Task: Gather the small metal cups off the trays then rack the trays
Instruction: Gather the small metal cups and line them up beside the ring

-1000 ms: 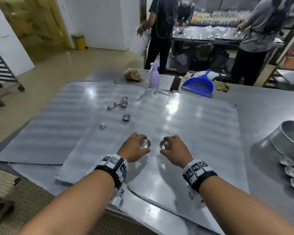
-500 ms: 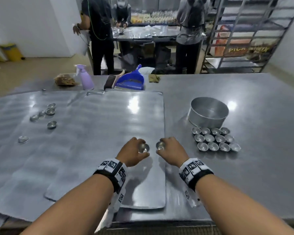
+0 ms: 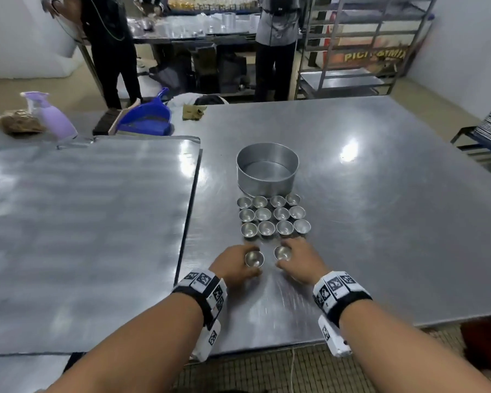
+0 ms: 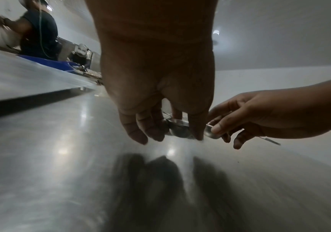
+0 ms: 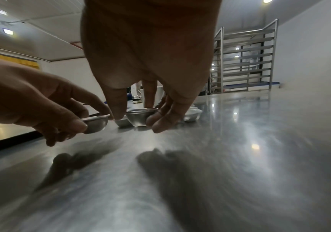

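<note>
Steel table [image 3: 380, 222], bakery kitchen: our left hand [image 3: 230, 266] pinches one small cup [image 3: 254, 258], our right hand [image 3: 302, 260] another [image 3: 282, 252], just short of the gathered cups [image 3: 272, 217].

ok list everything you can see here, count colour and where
grouped metal cups: twelve, silver, three rows on the table before the round pan
held metal cups: two, silver, one in each hand, near the group
round pan: one, silver, mid table
trays: overlapping, count unclear, silver, table's left
table: one, steel
dustpan: one, blue, far edge
spray bottle: one, lilac, far left
racks: metal, background right
people: at least two, far bench
left hand: grips a cup
right hand: grips a cup
</note>
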